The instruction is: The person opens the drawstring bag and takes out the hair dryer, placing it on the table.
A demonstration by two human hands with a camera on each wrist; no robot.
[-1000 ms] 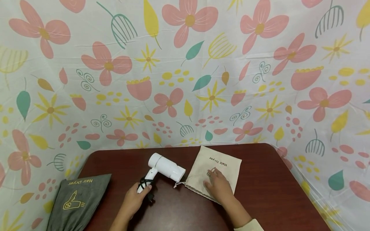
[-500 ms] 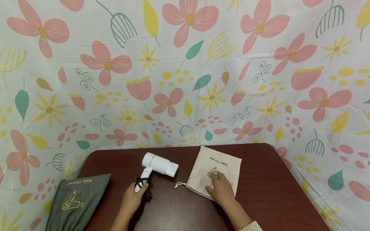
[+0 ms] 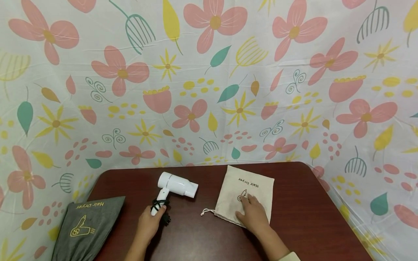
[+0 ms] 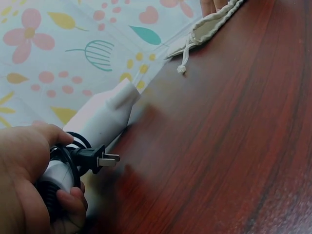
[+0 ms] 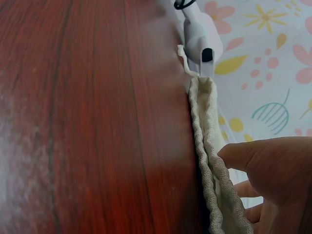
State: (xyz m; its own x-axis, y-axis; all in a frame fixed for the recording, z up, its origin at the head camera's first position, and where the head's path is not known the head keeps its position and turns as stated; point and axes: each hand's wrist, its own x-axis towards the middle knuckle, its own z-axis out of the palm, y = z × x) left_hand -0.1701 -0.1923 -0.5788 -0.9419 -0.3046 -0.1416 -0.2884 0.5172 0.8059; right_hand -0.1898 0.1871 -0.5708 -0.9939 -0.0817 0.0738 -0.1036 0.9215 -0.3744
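Note:
My left hand point(image 3: 148, 223) grips the handle of a white hair dryer point(image 3: 177, 185), whose nozzle points right. A black cord point(image 3: 159, 204) is wound round that handle, and its two-prong plug point(image 4: 97, 160) sticks out beside my fingers in the left wrist view. On the right, a cream drawstring bag point(image 3: 230, 197) printed "Hair Dryer" lies flat on the table. My right hand point(image 3: 256, 215) rests on it with the fingers spread over the printed picture. In the right wrist view the bag's gathered mouth point(image 5: 207, 146) faces the near side, slightly parted.
A dark grey "Hair Dryer" bag point(image 3: 88, 224) lies at the table's left edge. The reddish-brown wooden table point(image 3: 202, 239) ends at a floral cloth backdrop point(image 3: 209, 119) behind and at both sides. A white drawstring point(image 3: 207, 211) trails left from the cream bag.
My left hand has shifted the hair dryer left, away from the cream bag. The cream bag has slid slightly right under my right hand.

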